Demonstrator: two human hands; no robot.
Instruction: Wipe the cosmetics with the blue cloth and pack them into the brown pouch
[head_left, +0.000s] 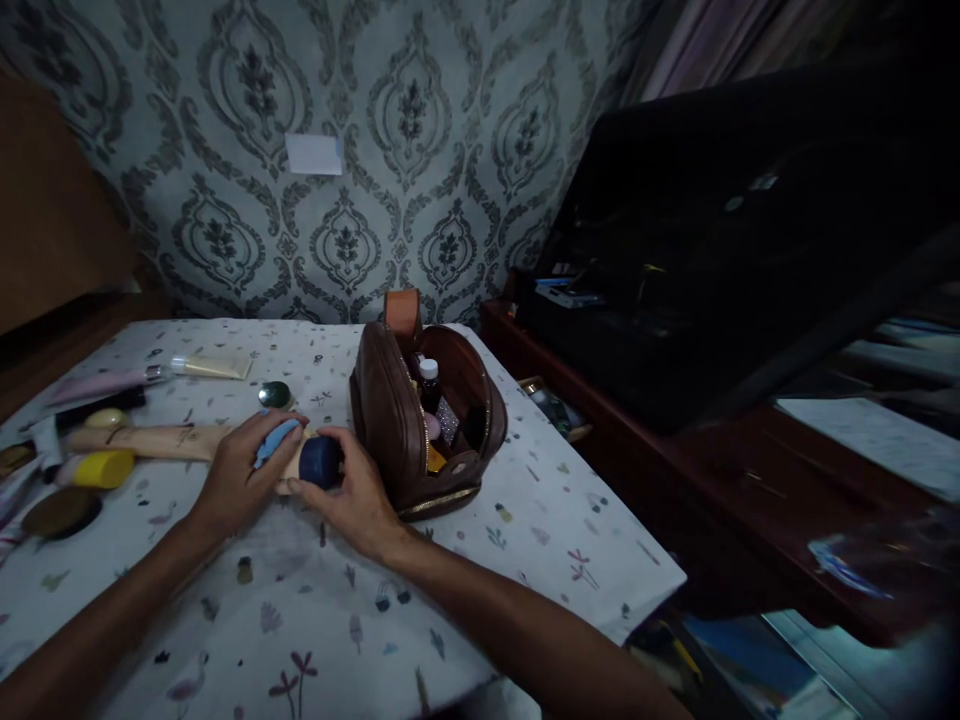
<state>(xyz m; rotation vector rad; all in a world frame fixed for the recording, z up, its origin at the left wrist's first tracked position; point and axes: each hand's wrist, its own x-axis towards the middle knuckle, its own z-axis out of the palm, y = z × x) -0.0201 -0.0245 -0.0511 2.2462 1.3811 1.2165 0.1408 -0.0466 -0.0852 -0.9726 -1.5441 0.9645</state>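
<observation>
While lying sideways, tube (289,455), dark cap rightward, left hand (240,475) and right hand (352,495) fingers gripping it.

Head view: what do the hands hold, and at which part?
Both hold one tube: right hand at its dark blue cap, left hand around its body.

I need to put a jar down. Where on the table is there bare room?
The near tablecloth in front of both forearms is bare, as is the strip right of the brown pouch toward the table's right edge. The left side is crowded with tubes and lids, up to the left hand.
</observation>
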